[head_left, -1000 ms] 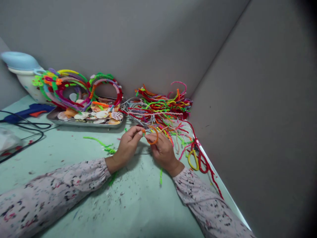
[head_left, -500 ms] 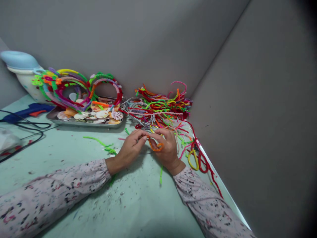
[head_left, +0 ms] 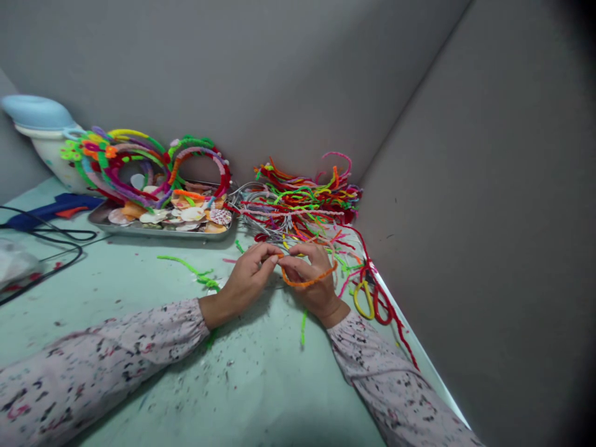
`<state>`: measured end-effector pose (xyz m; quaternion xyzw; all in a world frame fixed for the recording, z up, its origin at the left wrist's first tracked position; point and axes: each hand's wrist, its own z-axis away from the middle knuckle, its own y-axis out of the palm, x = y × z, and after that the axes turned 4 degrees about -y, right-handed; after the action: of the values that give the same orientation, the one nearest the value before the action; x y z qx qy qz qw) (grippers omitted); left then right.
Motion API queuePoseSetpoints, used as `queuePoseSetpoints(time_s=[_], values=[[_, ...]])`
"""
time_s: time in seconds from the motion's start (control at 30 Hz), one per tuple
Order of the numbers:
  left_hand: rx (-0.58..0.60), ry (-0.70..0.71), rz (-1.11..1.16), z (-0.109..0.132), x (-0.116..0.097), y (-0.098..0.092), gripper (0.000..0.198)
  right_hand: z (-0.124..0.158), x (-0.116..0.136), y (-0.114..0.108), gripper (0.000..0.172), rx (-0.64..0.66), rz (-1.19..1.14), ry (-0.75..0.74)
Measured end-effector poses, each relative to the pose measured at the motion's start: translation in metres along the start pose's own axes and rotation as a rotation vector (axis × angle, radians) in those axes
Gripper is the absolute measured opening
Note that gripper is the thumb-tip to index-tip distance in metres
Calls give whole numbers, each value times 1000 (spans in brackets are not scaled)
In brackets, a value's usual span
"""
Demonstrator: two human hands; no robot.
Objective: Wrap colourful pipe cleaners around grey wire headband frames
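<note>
My left hand [head_left: 244,280] and my right hand [head_left: 313,279] meet over the pale green table [head_left: 139,347], both pinched on an orange pipe cleaner [head_left: 307,281]. It runs from my left fingertips, curves under my right fingers and sticks out to the right. A thin grey wire piece seems to lie between the fingertips, but I cannot make it out clearly. Just behind my hands lies a tangled heap of coloured pipe cleaners and grey wire hoops [head_left: 302,202].
A metal tray [head_left: 139,228] with seashells stands at the back left, wrapped headbands [head_left: 139,164] leaning above it. A blue glue gun [head_left: 51,208] with black cable lies far left. A yellow loop [head_left: 363,301] and red strands [head_left: 386,304] lie by the right wall. Green scraps [head_left: 190,268] lie nearby.
The orange pipe cleaner was a round loop over my right fingers; now it is drawn out into a longer curve to the right. My hands have shifted slightly toward me.
</note>
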<state>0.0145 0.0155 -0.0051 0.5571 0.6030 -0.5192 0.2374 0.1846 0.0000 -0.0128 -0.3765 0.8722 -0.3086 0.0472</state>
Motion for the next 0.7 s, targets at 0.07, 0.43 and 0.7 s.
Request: queuePoseSetpoints(time_s=[0.07, 0.43, 0.7], values=[[-4, 6, -11, 0, -1, 0, 18, -1, 0, 0, 16, 3, -18, 10], [2, 60, -111, -2, -3, -2, 16, -1, -2, 4, 10, -8, -145, 118], [2, 90, -146, -3, -2, -2, 16, 0, -3, 6, 11, -36, -171, 138]])
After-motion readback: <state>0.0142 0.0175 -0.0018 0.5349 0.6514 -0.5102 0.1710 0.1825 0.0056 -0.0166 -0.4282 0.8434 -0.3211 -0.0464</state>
